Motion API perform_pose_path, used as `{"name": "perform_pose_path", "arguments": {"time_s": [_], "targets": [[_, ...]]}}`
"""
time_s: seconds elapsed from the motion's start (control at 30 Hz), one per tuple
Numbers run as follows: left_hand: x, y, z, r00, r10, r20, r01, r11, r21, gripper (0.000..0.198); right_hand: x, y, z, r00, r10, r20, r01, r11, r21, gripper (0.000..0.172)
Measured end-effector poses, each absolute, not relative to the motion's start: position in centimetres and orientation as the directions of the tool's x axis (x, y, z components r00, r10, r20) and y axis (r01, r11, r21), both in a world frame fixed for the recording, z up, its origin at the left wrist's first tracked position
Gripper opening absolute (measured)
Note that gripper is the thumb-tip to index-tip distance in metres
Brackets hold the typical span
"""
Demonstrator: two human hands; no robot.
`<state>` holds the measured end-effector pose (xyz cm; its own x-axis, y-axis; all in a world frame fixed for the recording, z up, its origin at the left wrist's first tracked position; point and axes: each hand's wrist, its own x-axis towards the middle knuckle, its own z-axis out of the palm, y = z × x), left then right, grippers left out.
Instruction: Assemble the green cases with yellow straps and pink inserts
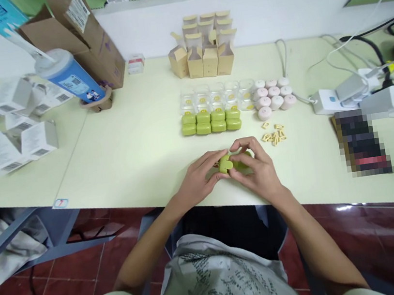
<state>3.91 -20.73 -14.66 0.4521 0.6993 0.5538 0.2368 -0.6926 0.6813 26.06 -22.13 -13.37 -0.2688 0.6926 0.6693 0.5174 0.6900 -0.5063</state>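
Near the front edge of the table, both hands grip a small green plastic case (pixel 225 164). My left hand (pixel 201 176) pinches it from the left side, thumb below and fingers above. From the right, my right hand (pixel 258 168) has its thumb and fingertips closed on the same case. More green plastic shows behind the right fingers; whether it belongs to this case I cannot tell. Just beyond the hands stand rows of similar green cases (pixel 211 121). To the right of these lie a small pile of pale yellow loops (pixel 274 135) and several pinkish-white round pieces (pixel 273 95).
Clear plastic boxes (pixel 216 97) sit behind the green cases, with open kraft boxes (pixel 210 60) by the wall. At left are a blue cylinder (pixel 74 81), a cardboard carton (pixel 95 49) and white boxes (pixel 38 140). Power strips and cables (pixel 337 98) occupy the right.
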Motion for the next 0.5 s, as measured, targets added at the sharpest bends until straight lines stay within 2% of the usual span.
{"name": "perform_pose_path", "arguments": {"time_s": [0.13, 0.27, 0.5], "targets": [[3.8, -20.9, -14.3, 0.45, 0.739, 0.501, 0.287, -0.651, 0.702, 0.049, 26.1, -22.3, -13.2, -0.227, 0.718, 0.658, 0.557, 0.65, -0.517, 0.014], [3.7, -21.0, -13.9, 0.409, 0.787, 0.461, 0.343, -0.601, 0.722, 0.048, 26.6, -22.4, -12.4, -0.194, 0.755, 0.627, 0.584, 0.602, -0.545, 0.009], [4.5, -21.3, -14.0, 0.469, 0.743, 0.477, 0.353, -0.653, 0.67, 0.043, 28.5, -22.1, -11.3, -0.224, 0.737, 0.638, 0.601, 0.62, -0.505, 0.013]]}}
